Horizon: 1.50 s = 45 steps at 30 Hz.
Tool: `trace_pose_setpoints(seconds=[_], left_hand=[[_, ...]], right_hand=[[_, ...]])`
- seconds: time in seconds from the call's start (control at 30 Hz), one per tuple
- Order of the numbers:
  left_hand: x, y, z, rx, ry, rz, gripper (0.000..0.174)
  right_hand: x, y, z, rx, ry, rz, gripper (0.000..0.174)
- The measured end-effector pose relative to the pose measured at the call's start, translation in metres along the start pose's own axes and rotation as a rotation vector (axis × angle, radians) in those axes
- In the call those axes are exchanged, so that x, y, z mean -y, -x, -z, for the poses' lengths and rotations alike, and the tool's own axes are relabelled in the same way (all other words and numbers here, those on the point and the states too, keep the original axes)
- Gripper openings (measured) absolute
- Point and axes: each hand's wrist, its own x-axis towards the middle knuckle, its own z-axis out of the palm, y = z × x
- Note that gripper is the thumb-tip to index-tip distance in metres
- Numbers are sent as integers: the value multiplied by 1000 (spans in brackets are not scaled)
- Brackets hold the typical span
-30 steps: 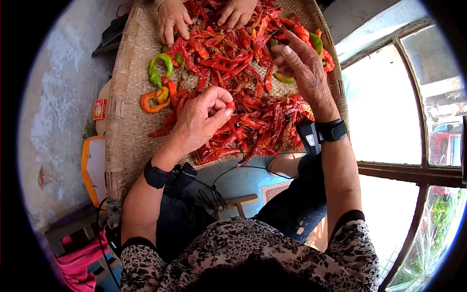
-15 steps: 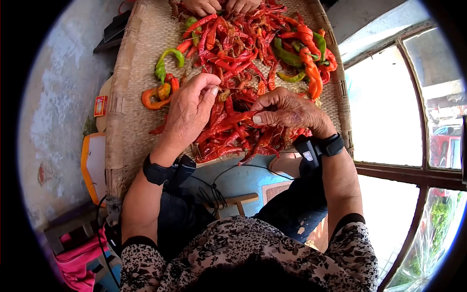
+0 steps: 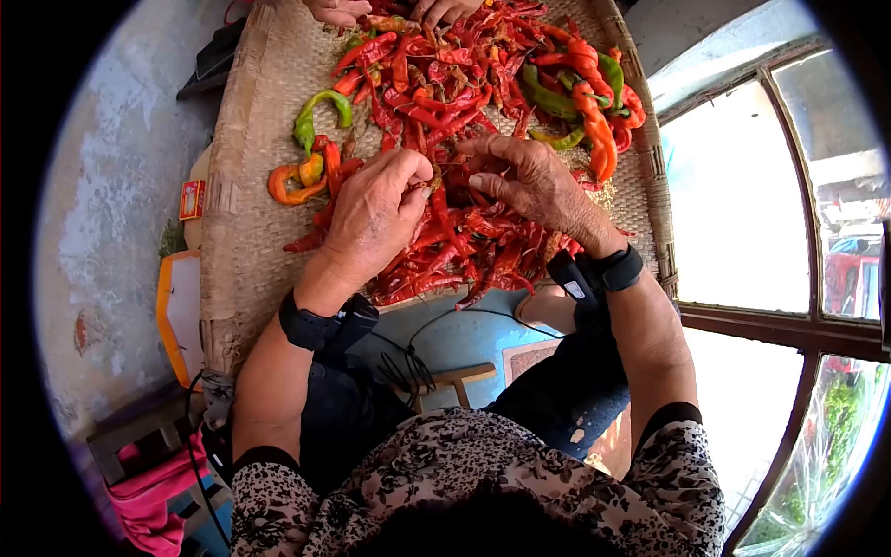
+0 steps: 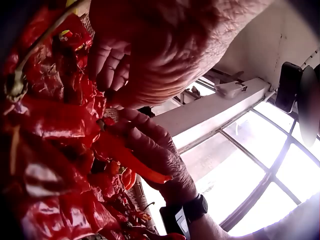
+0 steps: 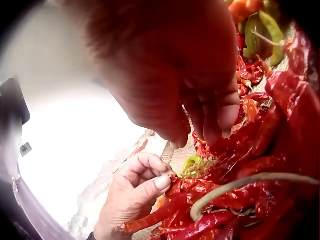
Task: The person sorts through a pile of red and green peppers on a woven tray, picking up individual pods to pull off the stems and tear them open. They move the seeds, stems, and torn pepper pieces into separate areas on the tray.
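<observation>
Red chili peppers (image 3: 445,237) lie heaped on a woven tray (image 3: 246,204). My left hand (image 3: 376,209) pinches a red pepper between thumb and index finger at the left of the heap; in the right wrist view this hand (image 5: 132,192) is at the lower left, and the pinched pepper (image 5: 175,186) shows only in part. My right hand (image 3: 538,186) hovers just right of it, palm down, thumb apart from the curved fingers. Nothing shows between them in the right wrist view, where the hand (image 5: 175,75) hangs over the peppers.
Another person's two hands (image 3: 339,11) are at the tray's far end. Green and orange peppers (image 3: 594,121) lie at the right, and a curled green pepper (image 3: 304,125) at the left. A window (image 3: 733,195) stands on the right, a wall (image 3: 111,186) on the left.
My right hand came down to the heap, held a red pepper, then let go and shifted up and left. My left hand stays pinched nearby. The other person's hands moved back.
</observation>
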Motion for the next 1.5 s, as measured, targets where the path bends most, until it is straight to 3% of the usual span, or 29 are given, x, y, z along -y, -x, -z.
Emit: trace_pose_setpoints(seconds=[0.13, 0.17, 0.23, 0.27, 0.33, 0.47, 0.5, 0.57, 0.6, 0.63, 0.7, 0.73, 0.8, 0.83, 0.9, 0.93, 0.97, 1.07, 1.13, 1.17, 1.23, 1.27, 1.37, 1.43, 1.47, 1.5], left_hand=[[-6, 0, 2, 35, 380, 105, 12], [-4, 0, 0, 34, 380, 104, 12], [0, -1, -5, -22, 714, 51, 13], [1, -1, -5, -22, 714, 52, 13], [1, -1, -5, -86, 810, 41, 11], [-2, 0, -2, -38, 805, 6, 10], [-3, -1, 1, -40, 747, 74, 10], [-2, -1, 0, -41, 690, 143, 12], [-1, -3, -2, -140, 589, 115, 11], [-1, -4, -3, -237, 486, 86, 11], [-1, -1, 0, -159, 324, 119, 15], [3, 1, -4, -95, 160, 39, 18], [7, 6, -13, -38, -101, -107, 28], [9, 8, -15, -38, -102, -108, 28], [9, 8, -16, 22, -233, -144, 30], [5, 7, -13, 33, -256, -123, 26], [6, 6, -12, 35, -254, -124, 26], [11, 5, -10, 66, -270, -131, 20], [4, 2, -9, -17, -52, -90, 16], [0, 1, -6, -17, -52, -91, 16], [-8, 1, -1, -16, 352, 45, 14], [-7, 1, 0, -18, 352, 46, 14], [-4, -1, 1, -23, 435, 45, 15], [-3, -4, 1, -206, 535, 43, 17], [0, -4, 2, -207, 520, 68, 16], [-1, -3, 4, -207, 518, 67, 16]], right_hand=[[9, 1, -15, -25, 34, 210, 38], [13, 1, -15, -25, 35, 211, 38], [22, 1, -14, 55, -12, 159, 29], [25, 1, -19, -29, -109, 133, 21], [22, 1, -20, -15, -128, 102, 22], [23, 6, -23, 76, -195, -56, 29], [25, 5, -19, 77, -195, -57, 29], [32, 2, 0, 309, -180, -182, 31], [31, -1, 10, 412, -182, -296, 31], [27, -2, 14, 414, -183, -295, 31], [19, -6, 19, -99, -509, -213, 31], [15, -12, 21, -98, -510, -213, 31], [11, -20, 23, -557, -747, -78, 39], [9, -18, 21, -557, -747, -77, 39], [6, -10, 13, -353, -229, -96, 40], [6, -9, 13, -99, -115, -157, 35], [8, -5, 6, 15, -1, -161, 29], [11, 0, -11, 53, 123, -9, 33], [9, 1, -16, -77, 143, 132, 23], [10, 1, -16, -78, 143, 132, 23], [15, 1, -16, -32, 171, 247, 21], [17, 1, -16, -31, 172, 249, 21], [23, 5, -11, 120, 20, 111, 16], [25, 6, -1, 338, -193, -210, 15], [26, 4, 8, 463, -171, -291, 16], [23, 3, 15, 463, -171, -289, 16]])
